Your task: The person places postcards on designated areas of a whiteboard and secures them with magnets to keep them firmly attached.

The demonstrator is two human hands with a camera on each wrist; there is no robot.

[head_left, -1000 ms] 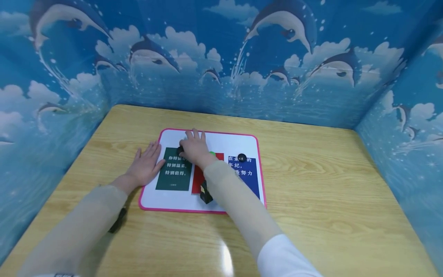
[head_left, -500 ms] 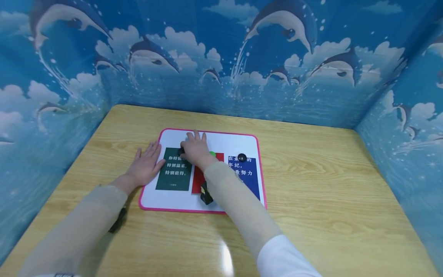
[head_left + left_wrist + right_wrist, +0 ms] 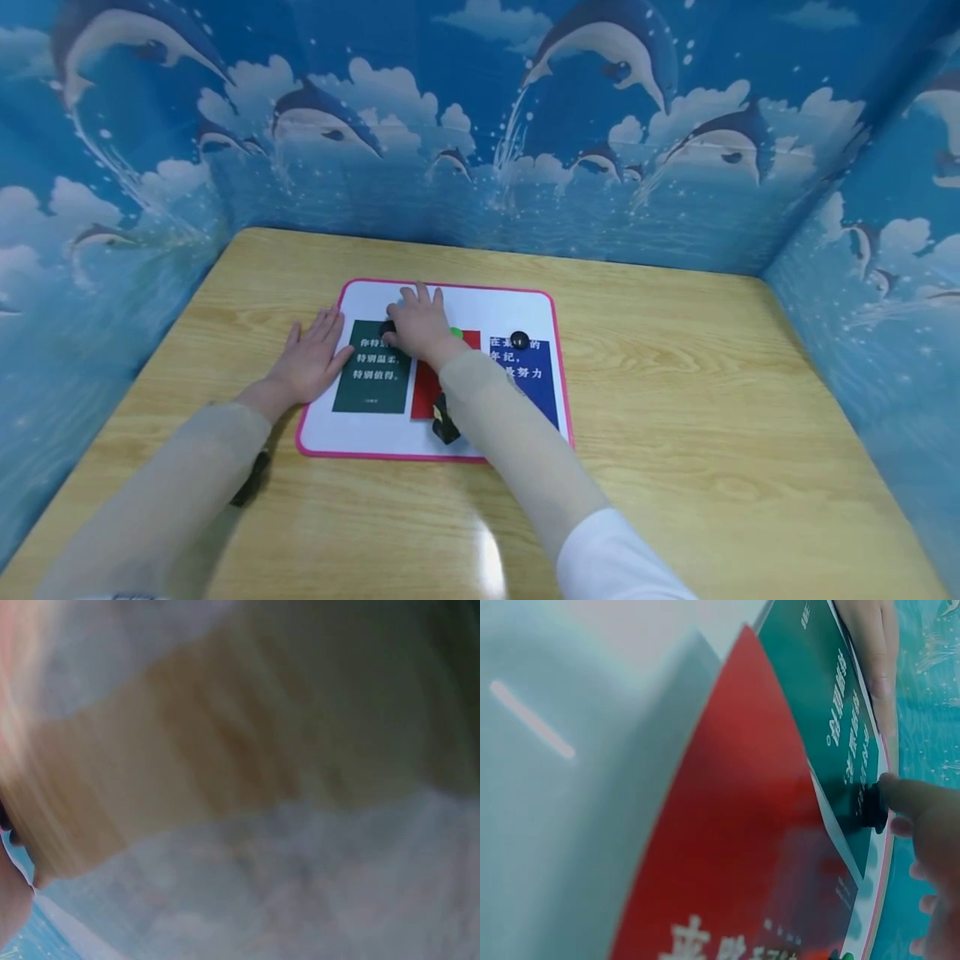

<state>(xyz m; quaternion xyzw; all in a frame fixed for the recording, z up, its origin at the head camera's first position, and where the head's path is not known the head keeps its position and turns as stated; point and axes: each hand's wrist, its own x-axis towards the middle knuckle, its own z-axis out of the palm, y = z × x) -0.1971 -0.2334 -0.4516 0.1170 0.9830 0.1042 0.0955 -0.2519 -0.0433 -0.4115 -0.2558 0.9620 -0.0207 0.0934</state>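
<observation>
Item: our right hand [image 3: 420, 327], arm stretched forward over the whiteboard [image 3: 390, 442], palm down. Its thumb touches the black magnet [image 3: 873, 808] on the top edge of the green card [image 3: 373, 367]; whether the fingers actually pinch the magnet we cannot tell.

Item: our left hand [image 3: 309, 358], flat on the wooden table [image 3: 675, 400], fingers straight and apart, thumb at the board's pink left rim, just beside the green card.

Item: red card [image 3: 427, 387], middle of the board, partly under our right forearm, green magnet [image 3: 455, 332] at its top.

Item: blue card [image 3: 536, 383], right, pinned by a second black magnet [image 3: 519, 339].
</observation>
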